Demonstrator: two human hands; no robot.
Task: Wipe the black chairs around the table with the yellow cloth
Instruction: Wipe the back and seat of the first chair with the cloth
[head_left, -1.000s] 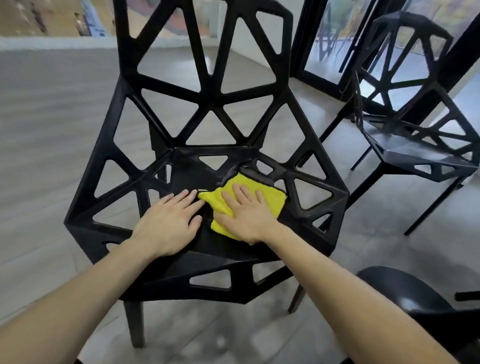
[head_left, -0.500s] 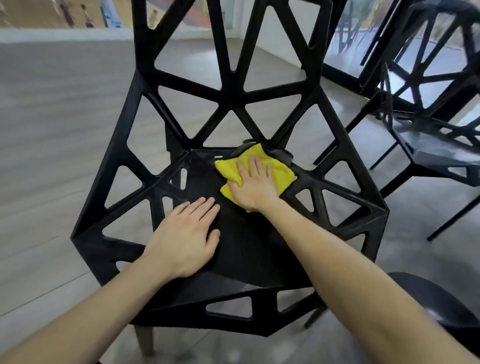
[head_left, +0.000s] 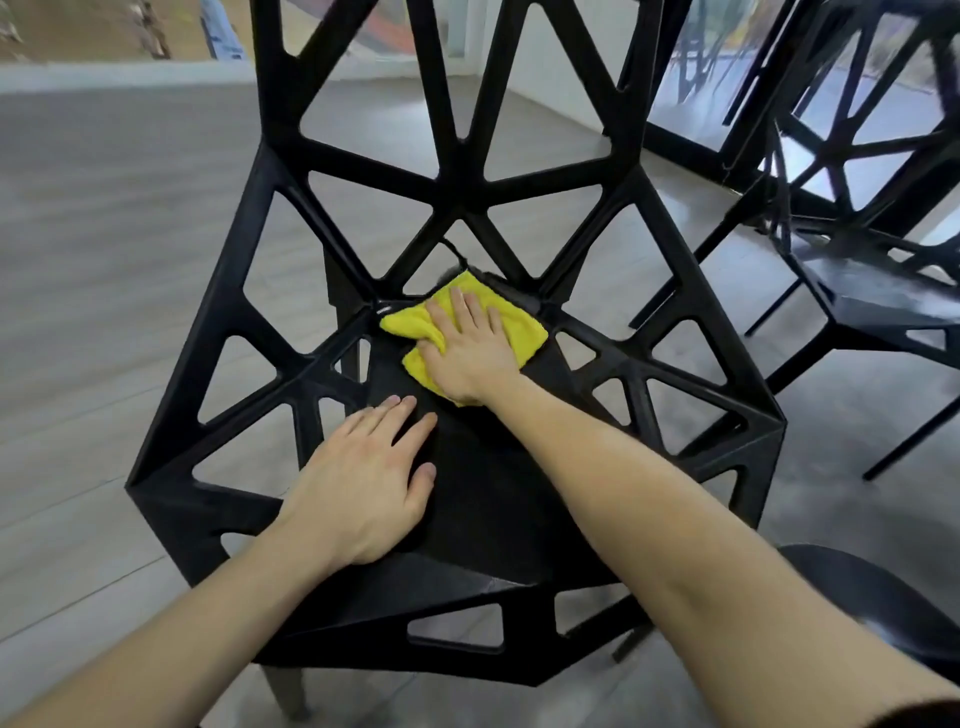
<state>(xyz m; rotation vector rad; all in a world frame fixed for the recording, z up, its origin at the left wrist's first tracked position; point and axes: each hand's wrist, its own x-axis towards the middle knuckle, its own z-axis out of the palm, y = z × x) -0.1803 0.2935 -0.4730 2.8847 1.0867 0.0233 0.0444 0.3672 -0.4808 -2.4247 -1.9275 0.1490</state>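
Pushed further back since a moment ago, the yellow cloth (head_left: 519, 325) now sits at the rear of the black chair (head_left: 493, 499) seat under the flat, unclenched right hand (head_left: 470, 351), left hand (head_left: 363, 488) bracing open-palmed, so wiping the seat continues, probably calling for a return stroke forward

No lettering, label, brand mark or number can be read anywhere in this view. The colourful posters on the far wall (head_left: 156, 26) are too blurred to make out any writing, and the small pale tag at the corner of the folded yellow cloth (head_left: 470, 325) is too small to read. The black lattice-frame plastic chair (head_left: 457, 208) shows no visible marking.
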